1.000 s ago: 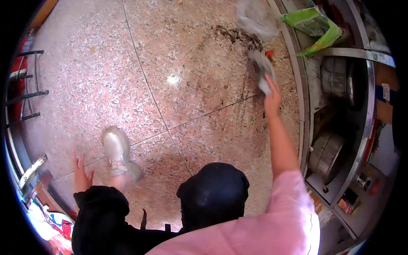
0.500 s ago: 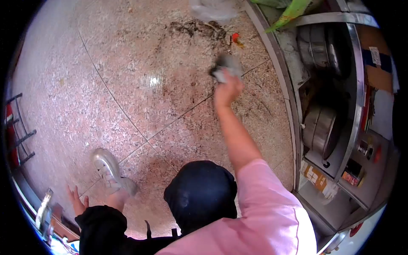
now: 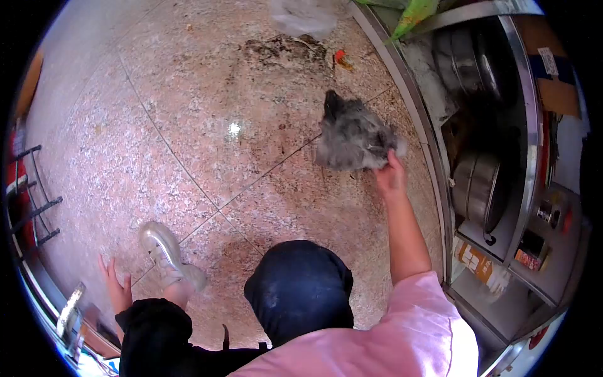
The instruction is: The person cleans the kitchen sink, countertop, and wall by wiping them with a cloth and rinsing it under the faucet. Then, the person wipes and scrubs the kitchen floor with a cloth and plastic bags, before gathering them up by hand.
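A dirty grey rag (image 3: 358, 141), with a dark corner, hangs spread out from my right hand (image 3: 392, 176) over the tiled floor (image 3: 188, 113). My thumb and fingers pinch its lower right edge. Whether the rag touches the tiles I cannot tell. Beyond it lies a patch of dark dirt (image 3: 286, 55), with a small red and yellow scrap (image 3: 342, 60) to its right. At the lower left, my left hand (image 3: 114, 286) holds nothing, its fingers apart beside my shoe (image 3: 162, 246).
A clear plastic bag (image 3: 304, 17) lies past the dirt. Along the right stands a metal shelf (image 3: 532, 113) with steel pots (image 3: 474, 188) and boxes. A black metal rack (image 3: 38, 201) is at the left edge. My knee (image 3: 298, 286) is in front of me.
My right hand has moved right and back toward me. The rag, bunched and blurred on the floor before, now hangs spread out from my fingers. My left hand has barely moved.
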{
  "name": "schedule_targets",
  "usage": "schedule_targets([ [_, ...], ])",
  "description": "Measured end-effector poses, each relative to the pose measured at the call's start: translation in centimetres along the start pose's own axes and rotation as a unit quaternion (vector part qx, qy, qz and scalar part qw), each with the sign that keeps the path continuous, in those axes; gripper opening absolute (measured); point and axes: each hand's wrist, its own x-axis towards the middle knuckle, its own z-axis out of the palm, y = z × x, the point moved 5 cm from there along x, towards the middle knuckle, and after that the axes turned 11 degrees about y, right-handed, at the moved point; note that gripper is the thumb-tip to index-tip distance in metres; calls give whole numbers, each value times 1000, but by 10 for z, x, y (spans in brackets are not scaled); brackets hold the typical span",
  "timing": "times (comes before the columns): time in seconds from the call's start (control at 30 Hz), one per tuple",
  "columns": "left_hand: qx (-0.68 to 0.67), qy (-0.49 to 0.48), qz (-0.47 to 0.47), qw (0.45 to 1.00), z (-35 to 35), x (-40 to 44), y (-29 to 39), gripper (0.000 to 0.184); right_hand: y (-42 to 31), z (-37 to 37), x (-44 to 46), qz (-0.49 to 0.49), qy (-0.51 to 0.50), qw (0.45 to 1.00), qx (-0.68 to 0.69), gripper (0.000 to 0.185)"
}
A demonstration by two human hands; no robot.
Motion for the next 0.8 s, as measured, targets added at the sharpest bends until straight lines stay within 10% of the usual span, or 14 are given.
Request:
schedule_targets([
  [0.27,3,27,36,999,-33,44,76,49,-15,-49,-20,-83,158,982,-67,43],
  [0.67,3,-159,303,940,-100,116,288,41,-34,34,-90,-37,-193,978,-66,33],
  [0.8,-92,-37,489,866,-68,120,390,44,-44,51,-108,-179,-286,926,-171,32],
])
